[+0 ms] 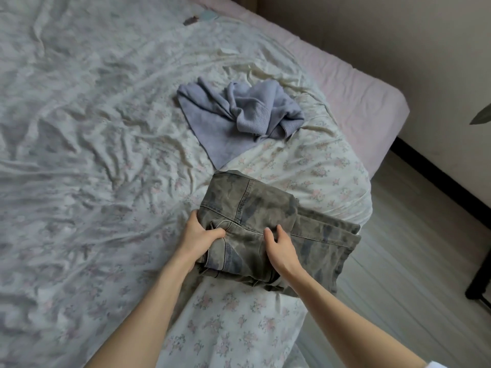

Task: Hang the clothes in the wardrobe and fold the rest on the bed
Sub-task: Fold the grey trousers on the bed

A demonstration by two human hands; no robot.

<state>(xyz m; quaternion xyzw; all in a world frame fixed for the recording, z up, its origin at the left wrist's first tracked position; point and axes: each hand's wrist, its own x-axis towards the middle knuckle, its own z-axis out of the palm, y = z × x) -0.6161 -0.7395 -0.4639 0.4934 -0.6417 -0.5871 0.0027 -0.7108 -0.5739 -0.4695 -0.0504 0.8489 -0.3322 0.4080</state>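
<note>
A pair of grey-green washed jeans [255, 205] lies folded in a thick bundle near the bed's right edge, its leg ends hanging over toward the floor. My left hand [198, 235] grips the bundle's left side, thumb on top and fingers tucked under the fabric. On the top layer rests my right hand [280, 247], fingers spread and slightly bent, thumb toward the middle seam. A lavender knit sweater [239, 112] lies crumpled farther back on the bed, apart from both hands.
The bed [79, 155] is covered by a wrinkled floral duvet, with a pink mattress edge [366, 96] at the right. Beyond lie a pale wooden floor [414, 261], a wall with dark skirting, and a black furniture leg [482, 282] at far right.
</note>
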